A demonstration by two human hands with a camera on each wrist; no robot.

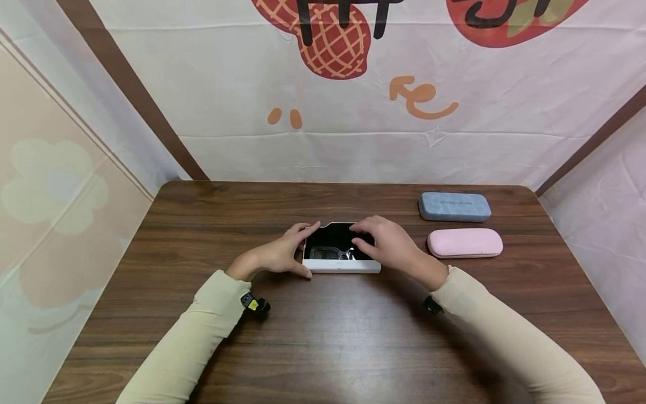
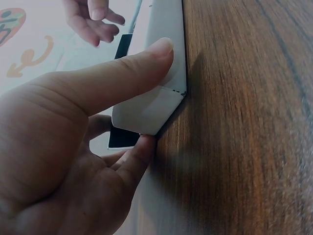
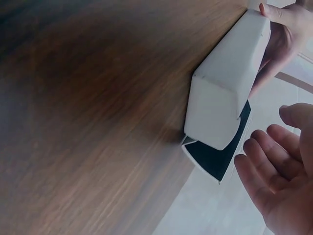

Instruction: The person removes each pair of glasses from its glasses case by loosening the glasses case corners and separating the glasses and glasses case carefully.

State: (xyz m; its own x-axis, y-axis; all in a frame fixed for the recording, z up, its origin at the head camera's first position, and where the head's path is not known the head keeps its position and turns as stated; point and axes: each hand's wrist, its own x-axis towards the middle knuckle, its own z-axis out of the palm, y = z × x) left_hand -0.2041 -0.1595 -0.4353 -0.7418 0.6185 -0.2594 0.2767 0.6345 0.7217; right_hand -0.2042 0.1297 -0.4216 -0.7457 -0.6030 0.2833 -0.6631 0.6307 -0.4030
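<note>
Head view, centre frame: your left hand grips the white case by its left end; glasses already inside, lid not yet down. Your right hand, relaxed and holding nothing, hovers. Right of centre, blue case and pink case, both closed.

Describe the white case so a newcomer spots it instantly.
On the brown table, find the left hand near the middle. It grips one end of the white case. Unlike the closed blue case and pink case to the right, it's open, black inside, with glasses in it.
</note>
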